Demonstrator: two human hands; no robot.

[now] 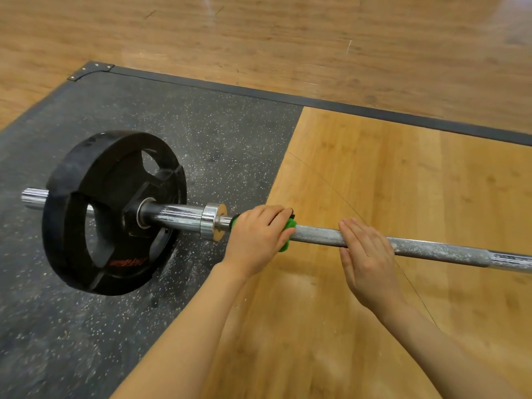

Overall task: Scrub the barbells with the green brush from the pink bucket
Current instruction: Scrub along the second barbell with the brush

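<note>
Now the scrubbing step is in hand: the left hand (pixel 256 240) grips the green brush (pixel 288 234) around the barbell (pixel 417 249) shaft, just beside the collar. The right hand (pixel 367 254), fingers straight, steadies the bar nearby. Next, the brush probably should slide toward it.

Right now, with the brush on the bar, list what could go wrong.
1. The left hand grips the green brush right beside the chrome collar; a stroke toward it could jam the knuckles.
2. The right hand only rests flat on the barbell, so the bar may roll on its black plate during hard scrubbing.
3. White residue on the shaft could make that palm slip.
</note>
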